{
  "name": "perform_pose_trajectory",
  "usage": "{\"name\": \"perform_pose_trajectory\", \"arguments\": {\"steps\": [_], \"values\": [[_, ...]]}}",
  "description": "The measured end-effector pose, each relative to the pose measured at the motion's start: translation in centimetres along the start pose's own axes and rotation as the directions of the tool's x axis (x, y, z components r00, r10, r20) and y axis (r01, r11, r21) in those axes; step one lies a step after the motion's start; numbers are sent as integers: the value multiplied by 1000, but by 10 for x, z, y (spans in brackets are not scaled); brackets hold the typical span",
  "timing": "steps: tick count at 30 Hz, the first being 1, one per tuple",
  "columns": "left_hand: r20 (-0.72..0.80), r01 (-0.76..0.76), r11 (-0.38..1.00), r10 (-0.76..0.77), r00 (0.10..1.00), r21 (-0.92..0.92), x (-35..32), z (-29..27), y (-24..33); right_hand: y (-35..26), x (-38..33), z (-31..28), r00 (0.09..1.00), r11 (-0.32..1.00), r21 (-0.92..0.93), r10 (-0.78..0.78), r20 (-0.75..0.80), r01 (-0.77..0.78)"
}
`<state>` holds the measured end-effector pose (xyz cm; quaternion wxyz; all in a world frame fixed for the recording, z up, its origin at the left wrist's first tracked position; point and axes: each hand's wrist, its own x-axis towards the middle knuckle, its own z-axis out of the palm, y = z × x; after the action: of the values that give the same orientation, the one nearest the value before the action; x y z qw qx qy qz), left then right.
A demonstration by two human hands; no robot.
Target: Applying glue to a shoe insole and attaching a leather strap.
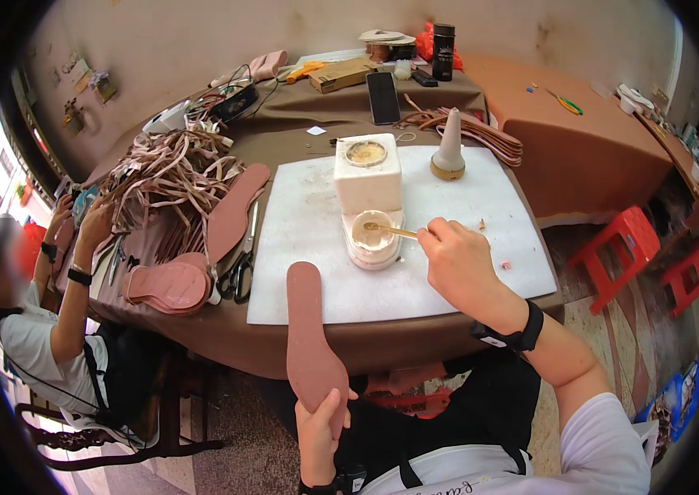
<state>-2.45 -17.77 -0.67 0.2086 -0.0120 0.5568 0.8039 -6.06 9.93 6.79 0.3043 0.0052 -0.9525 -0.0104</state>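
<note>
My left hand (320, 433) grips a pinkish-brown shoe insole (308, 330) by its broad end, the narrow end pointing away over the table edge. Between the fingers of my right hand (461, 260) is a thin brush (405, 233) with a wooden handle. Its tip dips into a round white pot (376, 257) with pale residue inside. Right behind the pot stands a white block (367, 183) with a round opening on top. Both rest on a white foam sheet (291, 247). A grey cone-tipped bottle (449, 148) stands toward the sheet's far right corner.
Left of the sheet lie black scissors (238, 276), stacked insoles (169, 285) and a heap of strips (172, 177). Behind are a phone (383, 97) and a cardboard box (343, 74). Another person (52, 338) works at the far left. Red stools (620, 252) stand right.
</note>
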Motion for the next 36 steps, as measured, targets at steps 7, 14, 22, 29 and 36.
{"name": "perform_pose_trajectory", "arguments": {"steps": [7, 14, 22, 29, 36], "values": [[28, 27, 999, -26, 999, -21, 2, 0, 0, -1, -1, -6, 1000, 1000, -12, -3, -23, 3], [16, 21, 999, -21, 1000, -38, 1, 0, 0, -1, -2, -9, 1000, 1000, 21, -11, -25, 11], [26, 37, 998, -36, 999, -44, 0, -4, 0, -2, -7, -4, 998, 998, 55, 12, -66, -8], [28, 0, 1000, 1, 1000, -26, 4, -7, 14, 2, -9, 6, 991, 998, 68, 11, -135, -2], [52, -59, 997, 61, 997, -41, 12, -12, 20, -5, -16, -1, 984, 991, 133, 46, -173, -23]]}}
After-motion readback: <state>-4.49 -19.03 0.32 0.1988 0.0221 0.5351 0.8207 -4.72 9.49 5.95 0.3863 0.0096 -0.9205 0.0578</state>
